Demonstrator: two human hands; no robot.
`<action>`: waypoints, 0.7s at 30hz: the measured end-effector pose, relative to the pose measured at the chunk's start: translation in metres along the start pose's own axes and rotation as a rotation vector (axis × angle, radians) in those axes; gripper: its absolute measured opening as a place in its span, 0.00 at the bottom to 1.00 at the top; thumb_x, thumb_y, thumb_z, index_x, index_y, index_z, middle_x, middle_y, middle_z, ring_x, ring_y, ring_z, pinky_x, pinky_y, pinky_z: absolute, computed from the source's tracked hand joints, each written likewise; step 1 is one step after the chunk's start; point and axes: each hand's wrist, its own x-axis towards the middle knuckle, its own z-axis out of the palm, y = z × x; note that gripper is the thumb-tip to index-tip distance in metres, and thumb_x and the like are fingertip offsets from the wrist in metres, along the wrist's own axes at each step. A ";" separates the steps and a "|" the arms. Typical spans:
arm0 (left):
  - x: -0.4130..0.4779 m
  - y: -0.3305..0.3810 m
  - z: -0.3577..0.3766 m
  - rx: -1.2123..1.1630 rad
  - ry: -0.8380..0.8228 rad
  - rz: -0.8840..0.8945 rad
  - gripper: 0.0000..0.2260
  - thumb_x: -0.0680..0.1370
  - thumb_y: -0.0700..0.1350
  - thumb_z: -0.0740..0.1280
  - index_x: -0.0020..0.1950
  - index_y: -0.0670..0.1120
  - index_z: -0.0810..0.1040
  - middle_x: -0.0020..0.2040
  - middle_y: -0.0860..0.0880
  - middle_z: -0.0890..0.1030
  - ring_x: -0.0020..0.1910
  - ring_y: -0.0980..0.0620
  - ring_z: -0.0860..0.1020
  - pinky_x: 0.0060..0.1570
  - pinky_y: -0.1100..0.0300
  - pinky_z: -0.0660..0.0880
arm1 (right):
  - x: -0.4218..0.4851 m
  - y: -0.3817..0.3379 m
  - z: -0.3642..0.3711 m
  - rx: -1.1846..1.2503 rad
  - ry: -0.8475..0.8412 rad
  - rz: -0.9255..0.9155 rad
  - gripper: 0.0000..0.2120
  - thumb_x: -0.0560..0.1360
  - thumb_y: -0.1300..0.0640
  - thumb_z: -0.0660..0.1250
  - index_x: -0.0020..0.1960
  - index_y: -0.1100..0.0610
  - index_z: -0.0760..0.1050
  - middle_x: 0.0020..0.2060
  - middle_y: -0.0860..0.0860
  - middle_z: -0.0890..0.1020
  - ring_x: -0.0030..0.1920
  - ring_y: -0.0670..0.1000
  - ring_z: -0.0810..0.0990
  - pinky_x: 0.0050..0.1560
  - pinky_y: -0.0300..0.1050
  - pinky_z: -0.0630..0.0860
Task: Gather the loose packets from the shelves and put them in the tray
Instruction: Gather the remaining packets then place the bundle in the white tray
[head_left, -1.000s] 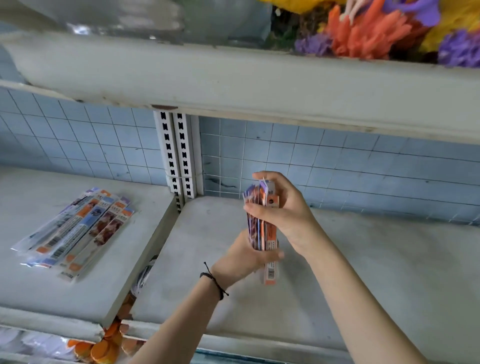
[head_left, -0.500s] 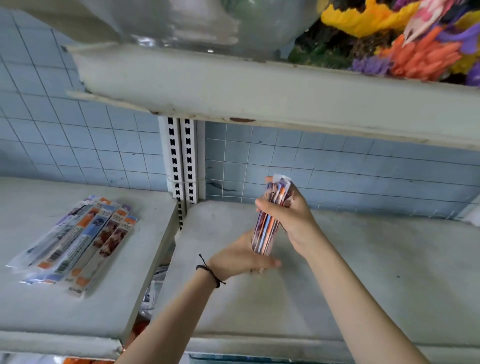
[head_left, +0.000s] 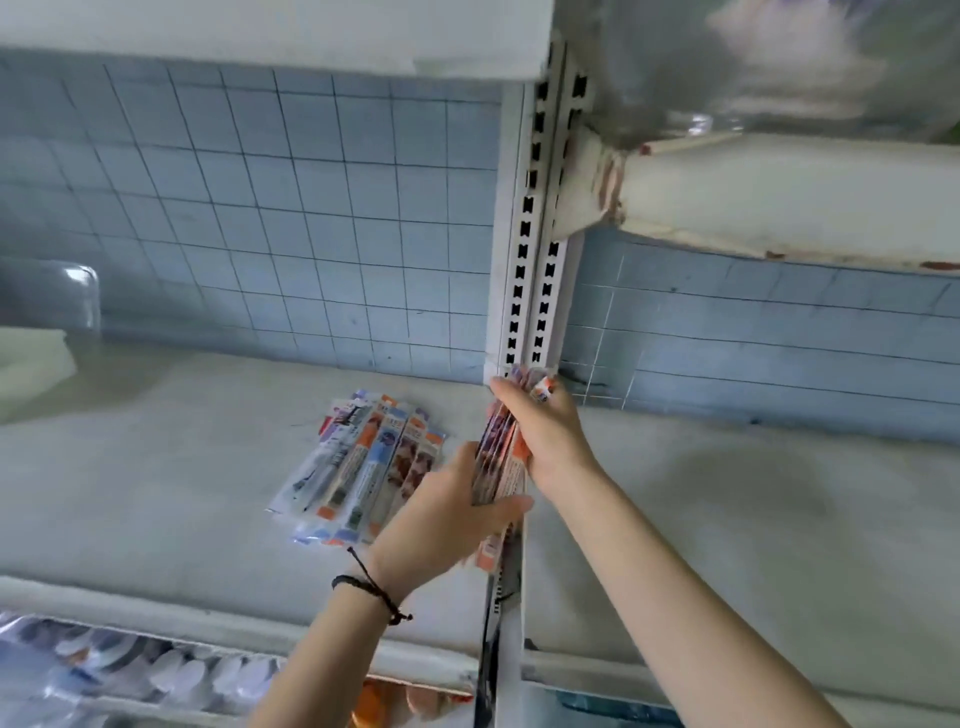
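A bundle of long, narrow packets (head_left: 500, 457), orange, purple and white, stands almost upright between both hands over the gap between two shelves. My right hand (head_left: 545, 436) grips its upper part from the right. My left hand (head_left: 441, 525), a black cord around its wrist, wraps the lower part from the left. Several more loose packets (head_left: 358, 467) lie fanned out flat on the left shelf (head_left: 156, 467), just left of my hands. No tray is clearly in view.
A white slotted upright (head_left: 535, 260) divides the left shelf from the right shelf (head_left: 753, 519), with blue tiled wall behind. A clear plastic container (head_left: 57, 296) sits at the far left. An upper shelf edge (head_left: 779, 192) overhangs on the right. Packaged goods (head_left: 130, 670) fill the shelf below.
The view has swung left, so the loose packets lie close beside my hands. Both hands still hold the bundle, which has moved from over the right shelf to the divider.
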 end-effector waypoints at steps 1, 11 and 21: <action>-0.003 -0.005 -0.014 0.069 0.013 -0.010 0.15 0.74 0.52 0.70 0.55 0.47 0.70 0.42 0.50 0.80 0.35 0.53 0.79 0.33 0.59 0.78 | -0.001 0.006 0.017 0.008 -0.025 0.011 0.10 0.72 0.62 0.71 0.49 0.56 0.72 0.36 0.52 0.80 0.34 0.50 0.81 0.37 0.45 0.79; -0.019 -0.076 -0.150 -0.190 0.182 -0.187 0.09 0.74 0.43 0.69 0.44 0.37 0.74 0.35 0.41 0.74 0.26 0.48 0.70 0.19 0.63 0.67 | -0.007 0.037 0.083 -0.179 -0.002 0.131 0.25 0.76 0.43 0.64 0.68 0.53 0.67 0.57 0.48 0.73 0.62 0.51 0.71 0.67 0.50 0.67; -0.005 -0.101 -0.148 -0.226 -0.012 -0.278 0.09 0.78 0.45 0.65 0.52 0.40 0.76 0.42 0.42 0.82 0.33 0.48 0.79 0.28 0.59 0.77 | -0.012 0.062 0.070 -0.210 0.182 0.295 0.20 0.73 0.46 0.68 0.62 0.51 0.69 0.55 0.50 0.75 0.60 0.53 0.72 0.61 0.50 0.71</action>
